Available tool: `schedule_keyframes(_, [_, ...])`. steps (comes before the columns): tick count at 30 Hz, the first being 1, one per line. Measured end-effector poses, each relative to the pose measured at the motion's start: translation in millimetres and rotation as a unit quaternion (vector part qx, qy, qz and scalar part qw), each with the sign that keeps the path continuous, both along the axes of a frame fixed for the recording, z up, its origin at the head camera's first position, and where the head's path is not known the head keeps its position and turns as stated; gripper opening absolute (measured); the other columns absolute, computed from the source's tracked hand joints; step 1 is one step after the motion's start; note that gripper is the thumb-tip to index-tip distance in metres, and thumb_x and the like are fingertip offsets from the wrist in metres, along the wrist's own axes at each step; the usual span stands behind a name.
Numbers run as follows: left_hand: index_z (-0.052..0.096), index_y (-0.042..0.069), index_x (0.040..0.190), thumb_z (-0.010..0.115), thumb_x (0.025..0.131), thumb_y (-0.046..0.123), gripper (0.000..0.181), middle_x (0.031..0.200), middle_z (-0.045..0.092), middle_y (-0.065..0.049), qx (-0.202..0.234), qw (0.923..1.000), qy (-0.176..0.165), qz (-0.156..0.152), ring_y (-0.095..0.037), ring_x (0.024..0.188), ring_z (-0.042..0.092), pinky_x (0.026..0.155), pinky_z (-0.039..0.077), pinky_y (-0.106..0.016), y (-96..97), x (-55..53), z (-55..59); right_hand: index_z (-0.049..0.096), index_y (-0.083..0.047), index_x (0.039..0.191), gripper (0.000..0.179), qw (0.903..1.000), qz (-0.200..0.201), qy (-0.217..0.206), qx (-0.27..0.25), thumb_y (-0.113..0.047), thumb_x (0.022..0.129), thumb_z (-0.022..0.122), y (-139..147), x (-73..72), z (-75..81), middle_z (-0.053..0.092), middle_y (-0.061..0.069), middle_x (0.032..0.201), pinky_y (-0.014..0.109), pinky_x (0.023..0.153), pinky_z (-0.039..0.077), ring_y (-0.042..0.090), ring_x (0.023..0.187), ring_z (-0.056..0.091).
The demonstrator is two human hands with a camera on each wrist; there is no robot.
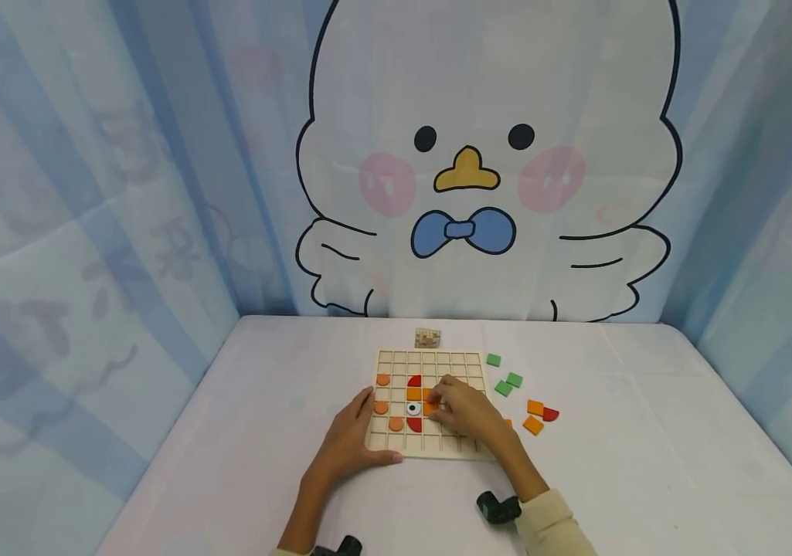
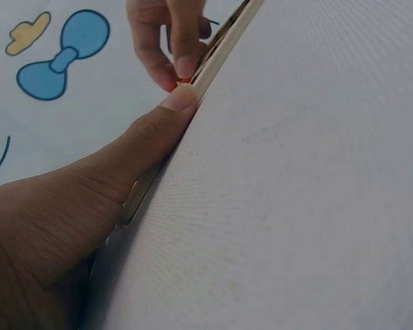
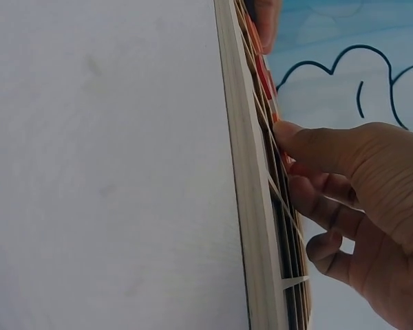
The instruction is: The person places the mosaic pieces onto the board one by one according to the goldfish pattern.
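Note:
A pale wooden grid board lies on the table. My left hand grips its near left corner, fingers along the left side and thumb on the front edge; that thumb shows large in the left wrist view. Over the board's middle, my right hand pinches an orange square tile at its cell, fingertips close to the grid. Beside it sit a white eye tile, another orange square and red quarter-round tiles. Orange round tiles fill cells at the left.
Green square tiles lie loose right of the board. Nearer are loose orange squares and a red quarter-round. A small patterned card lies behind the board. Curtains with a printed bird enclose the table.

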State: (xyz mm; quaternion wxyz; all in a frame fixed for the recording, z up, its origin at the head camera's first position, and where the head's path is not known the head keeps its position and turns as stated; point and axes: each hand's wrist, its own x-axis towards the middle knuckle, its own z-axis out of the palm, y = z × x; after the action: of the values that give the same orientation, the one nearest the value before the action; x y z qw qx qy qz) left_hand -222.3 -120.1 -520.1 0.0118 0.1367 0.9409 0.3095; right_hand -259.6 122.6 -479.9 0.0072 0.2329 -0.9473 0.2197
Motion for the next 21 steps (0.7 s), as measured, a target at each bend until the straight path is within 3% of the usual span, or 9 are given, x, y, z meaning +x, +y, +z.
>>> schedule_keyframes(17, [0.025,0.004,0.155,0.076,0.064,0.072,0.124,0.162,0.023,-0.012,-0.005,1.0,-0.003,-0.001,-0.033,0.144,0.031,0.115,0.033,-0.051,0.5,0.5,-0.8,0.072,-0.012,0.102,0.021,0.9999,0.008,0.006,-0.007,-0.022,0.084,0.077,1.7,-0.6,-2.2,0.063,0.0,0.107,0.033,0.082,0.053,0.011,0.086,0.054])
schedule_keyframes(21, [0.024,0.005,0.155,0.076,0.064,0.072,0.124,0.162,0.022,-0.011,-0.006,1.0,-0.005,0.001,-0.033,0.145,0.03,0.115,0.032,-0.051,0.9,0.6,-0.2,0.072,-0.013,0.102,0.02,0.9999,0.004,0.006,-0.012,-0.022,0.085,0.077,3.4,-0.5,-0.7,0.063,0.0,0.108,0.032,0.078,0.052,0.01,0.082,0.053])
